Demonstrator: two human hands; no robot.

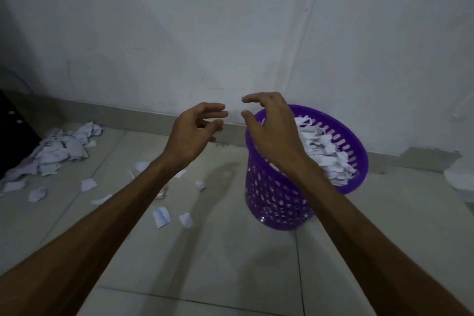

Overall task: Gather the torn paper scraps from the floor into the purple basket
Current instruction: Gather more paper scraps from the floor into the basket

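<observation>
A purple perforated basket (pixel 355 151) stands on the tiled floor near the wall, heaped with white torn paper (pixel 323 151). My right hand (pixel 269 131) hovers over its left rim, fingers loosely curved and holding nothing. My left hand (pixel 197 131) is raised just left of the basket, fingers relaxed and empty. A pile of white scraps (pixel 59 149) lies on the floor at the far left. Several loose scraps (pixel 161 217) are scattered on the tiles between the pile and the basket.
A white wall with a grey skirting (pixel 128 113) runs behind everything. A dark object (pixel 12 136) stands at the left edge beside the pile. A white object (pixel 459 177) sits at the right edge.
</observation>
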